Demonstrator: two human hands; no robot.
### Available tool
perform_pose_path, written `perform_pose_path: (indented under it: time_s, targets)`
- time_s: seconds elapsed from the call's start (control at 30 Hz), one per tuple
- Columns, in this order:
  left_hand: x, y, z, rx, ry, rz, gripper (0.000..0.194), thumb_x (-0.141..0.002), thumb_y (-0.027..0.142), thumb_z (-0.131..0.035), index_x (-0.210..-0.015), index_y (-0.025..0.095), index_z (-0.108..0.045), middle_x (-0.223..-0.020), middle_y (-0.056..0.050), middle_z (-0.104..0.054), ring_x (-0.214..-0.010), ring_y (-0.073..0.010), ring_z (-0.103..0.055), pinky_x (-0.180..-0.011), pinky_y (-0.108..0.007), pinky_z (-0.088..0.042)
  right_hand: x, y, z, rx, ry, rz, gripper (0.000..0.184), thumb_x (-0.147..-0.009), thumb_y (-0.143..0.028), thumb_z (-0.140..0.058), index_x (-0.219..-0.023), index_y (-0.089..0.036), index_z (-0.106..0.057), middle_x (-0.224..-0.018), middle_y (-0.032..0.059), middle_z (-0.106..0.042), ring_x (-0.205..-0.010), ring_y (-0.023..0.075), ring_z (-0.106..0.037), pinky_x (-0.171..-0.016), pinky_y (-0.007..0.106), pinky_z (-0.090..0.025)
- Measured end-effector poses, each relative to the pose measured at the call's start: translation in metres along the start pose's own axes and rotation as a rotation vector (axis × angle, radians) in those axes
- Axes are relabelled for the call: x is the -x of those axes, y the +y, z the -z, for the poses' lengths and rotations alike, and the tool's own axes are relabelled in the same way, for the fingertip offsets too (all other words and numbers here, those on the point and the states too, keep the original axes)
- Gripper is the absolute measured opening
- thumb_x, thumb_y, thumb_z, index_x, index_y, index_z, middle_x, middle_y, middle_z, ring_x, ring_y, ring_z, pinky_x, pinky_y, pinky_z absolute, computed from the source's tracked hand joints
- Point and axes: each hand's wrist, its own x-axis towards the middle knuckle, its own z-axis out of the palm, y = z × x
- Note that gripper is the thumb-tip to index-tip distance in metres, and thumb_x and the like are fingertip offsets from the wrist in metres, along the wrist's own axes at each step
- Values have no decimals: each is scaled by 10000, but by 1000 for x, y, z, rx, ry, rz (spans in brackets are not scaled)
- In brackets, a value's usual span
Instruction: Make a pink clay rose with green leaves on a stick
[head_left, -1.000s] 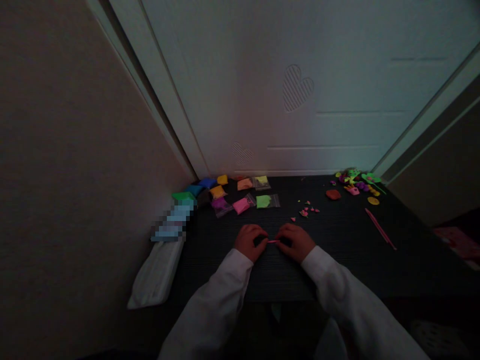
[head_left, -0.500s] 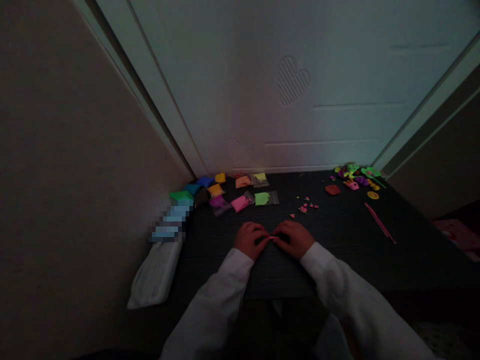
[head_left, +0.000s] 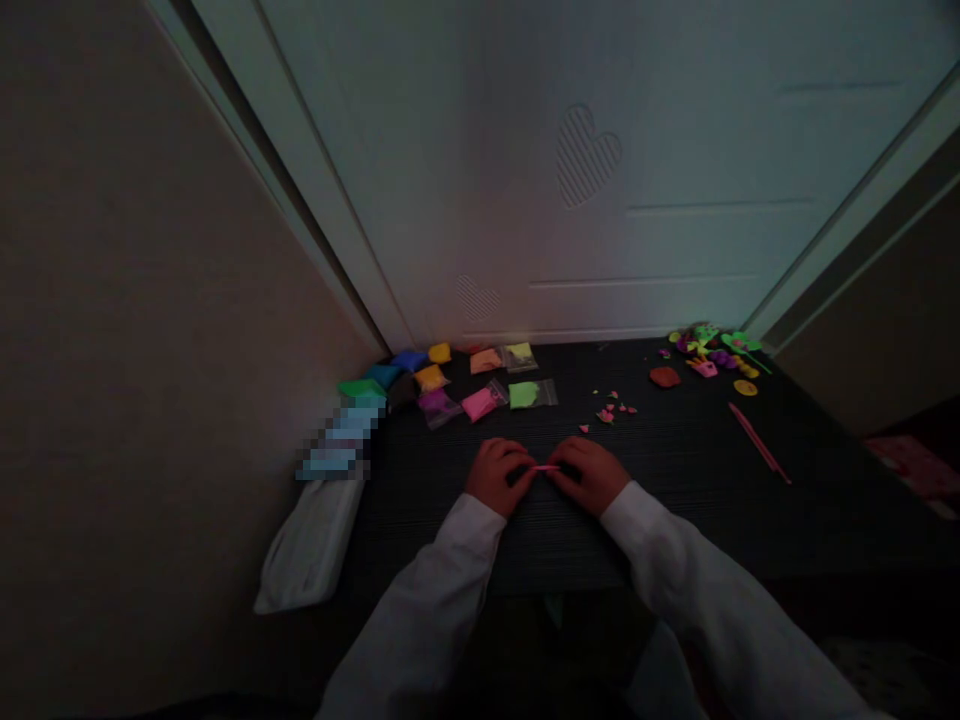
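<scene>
Above the dark, fine-grained table [head_left: 555,545], left hand [head_left: 500,477] and right hand [head_left: 589,474] pinch a slim, smooth pink strip [head_left: 546,468].

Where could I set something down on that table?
The dark table looks bare between the right hand and pink sticks, and between the left hand and white pack. Packets crowd the back left; small colourful pieces, the back right.
</scene>
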Motion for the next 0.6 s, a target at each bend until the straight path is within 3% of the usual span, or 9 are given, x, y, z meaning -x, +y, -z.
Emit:
perform_pose_path:
  time_s: [0.6]
  targets:
    - [0, 1, 1, 44, 3, -27, 131, -688, 294, -534, -753, 216, -617, -821, -27, -579, -844, -156, -476, -770, -333, -396, 0, -4, 2, 18, 24, 9, 184, -725, -311, -503, -875, -217, -555, -869, 35, -556, -839, 148, -496, -741, 293, -368]
